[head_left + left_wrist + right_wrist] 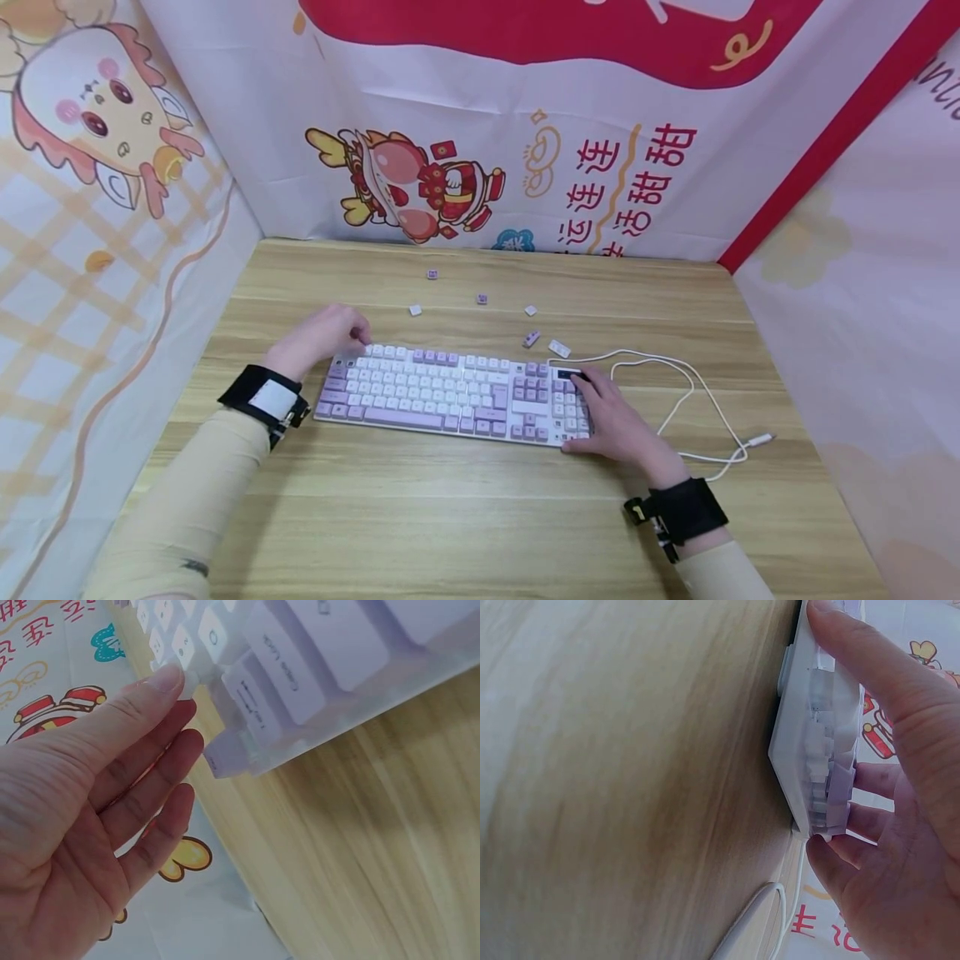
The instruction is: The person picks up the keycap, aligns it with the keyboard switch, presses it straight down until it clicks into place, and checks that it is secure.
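A white and lilac keyboard lies flat on the wooden table. At its far left corner my left hand pinches a white keycap between thumb and forefinger, the other fingers loosely bent. Whether that keycap is still seated on the keyboard cannot be told. My right hand grips the keyboard's right end over the number pad. Its thumb lies on the near edge and the fingers reach to the far edge. A few bare switches show among the keys.
Behind the keyboard lie several loose keycaps, among them a lilac one, a small white one and a long white one. A white cable loops on the table to the right. Printed cloth walls enclose the table.
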The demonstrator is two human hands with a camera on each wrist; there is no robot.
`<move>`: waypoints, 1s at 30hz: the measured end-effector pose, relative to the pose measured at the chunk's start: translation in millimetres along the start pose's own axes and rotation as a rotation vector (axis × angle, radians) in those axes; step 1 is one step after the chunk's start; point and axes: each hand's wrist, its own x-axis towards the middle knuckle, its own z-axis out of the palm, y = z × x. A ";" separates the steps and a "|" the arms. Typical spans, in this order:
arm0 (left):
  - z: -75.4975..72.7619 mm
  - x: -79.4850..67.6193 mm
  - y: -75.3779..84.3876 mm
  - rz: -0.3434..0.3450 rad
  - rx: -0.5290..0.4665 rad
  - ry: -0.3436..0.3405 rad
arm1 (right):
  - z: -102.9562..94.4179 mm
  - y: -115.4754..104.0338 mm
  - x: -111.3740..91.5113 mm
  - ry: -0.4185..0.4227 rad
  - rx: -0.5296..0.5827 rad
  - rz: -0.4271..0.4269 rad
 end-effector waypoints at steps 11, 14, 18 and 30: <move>-2.2 8.4 -4.0 0.074 0.042 -0.016 | 0.0 0.6 -0.7 0.004 -0.005 -0.007; -3.2 11.6 -9.2 0.093 0.018 -0.036 | -0.1 0.1 -1.1 0.005 -0.004 -0.009; -5.0 14.5 -11.7 0.109 0.006 -0.066 | 0.0 -1.1 -1.7 0.006 0.004 -0.004; -9.2 15.3 -3.9 0.084 0.000 -0.118 | 1.8 1.1 -2.4 0.027 0.006 -0.011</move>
